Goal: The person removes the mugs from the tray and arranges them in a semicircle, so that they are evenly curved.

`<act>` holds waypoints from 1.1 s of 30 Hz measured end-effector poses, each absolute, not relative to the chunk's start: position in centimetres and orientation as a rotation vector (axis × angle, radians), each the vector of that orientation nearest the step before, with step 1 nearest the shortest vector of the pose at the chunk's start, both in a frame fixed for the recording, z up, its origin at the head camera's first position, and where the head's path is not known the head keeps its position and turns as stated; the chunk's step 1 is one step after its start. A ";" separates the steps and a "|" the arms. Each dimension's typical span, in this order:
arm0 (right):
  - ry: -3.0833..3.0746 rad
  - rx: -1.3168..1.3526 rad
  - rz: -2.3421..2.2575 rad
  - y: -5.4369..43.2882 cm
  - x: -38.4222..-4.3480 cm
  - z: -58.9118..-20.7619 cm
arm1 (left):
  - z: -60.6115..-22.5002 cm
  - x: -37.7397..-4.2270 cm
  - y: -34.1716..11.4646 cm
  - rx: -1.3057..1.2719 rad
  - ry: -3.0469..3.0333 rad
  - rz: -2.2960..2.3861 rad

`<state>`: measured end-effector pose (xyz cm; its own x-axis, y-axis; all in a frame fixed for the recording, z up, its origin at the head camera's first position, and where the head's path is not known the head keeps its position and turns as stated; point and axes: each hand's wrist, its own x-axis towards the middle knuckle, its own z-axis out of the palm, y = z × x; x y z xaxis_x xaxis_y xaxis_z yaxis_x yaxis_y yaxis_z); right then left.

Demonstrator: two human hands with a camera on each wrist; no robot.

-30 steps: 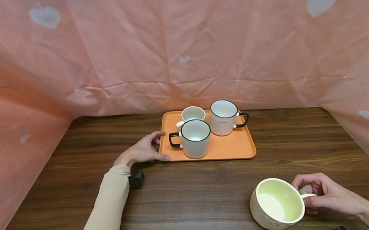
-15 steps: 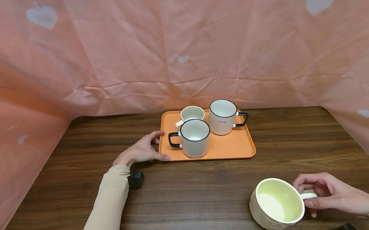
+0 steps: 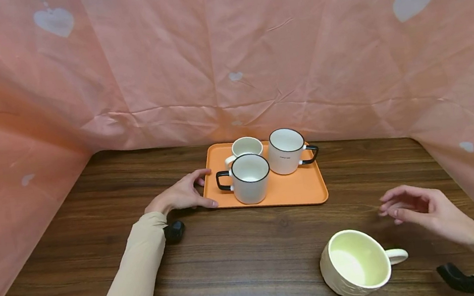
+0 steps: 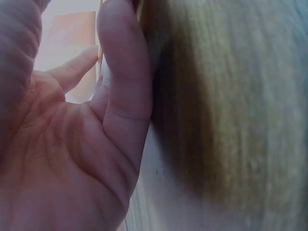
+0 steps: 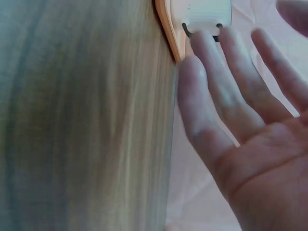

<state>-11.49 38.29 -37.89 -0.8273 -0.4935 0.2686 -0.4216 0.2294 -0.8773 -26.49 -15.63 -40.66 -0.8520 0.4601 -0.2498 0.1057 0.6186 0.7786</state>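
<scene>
In the head view my left hand (image 3: 182,193) rests at the left edge of an orange tray (image 3: 294,193), thumb and fingers spread and touching its rim. On the tray stand a white mug with a black handle (image 3: 252,186) in front, a second black-rimmed mug (image 3: 286,156) at right, and a small cream cup (image 3: 245,145) partly hidden behind the front mug. A pale yellow mug (image 3: 343,269) stands upright on the table, handle to the right. Beyond that handle my right hand (image 3: 427,210) hovers apart from it, fingers loosely bent and holding nothing.
Everything stands on a dark brown wooden table (image 3: 252,261). A pink cloth (image 3: 318,47) with white hearts hangs along the back and both sides, and the tray lies near its back part. Black wrist devices show below both hands.
My right hand has let go of the yellow mug's handle and moved up and away to the right. The mug stays in place. My left hand and the tray have hardly moved.
</scene>
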 end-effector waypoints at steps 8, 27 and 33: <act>2.798 -0.685 -1.512 37.1 -14.1 -36.9 | -40.7 -26.4 -15.7 0.444 2.414 1.125; 2.905 -0.566 -1.539 34.2 -20.5 -36.1 | -40.8 -26.7 -15.8 0.443 2.420 1.113; 2.897 -0.483 -1.597 32.5 -22.0 -36.4 | -40.8 -26.6 -16.0 0.431 2.433 1.101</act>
<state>-22.03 32.52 -36.45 -0.9384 -0.1523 0.3101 -0.3435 0.5068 -0.7907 -26.58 -15.95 -40.77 -0.8581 0.4448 -0.2564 0.1010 0.6358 0.7652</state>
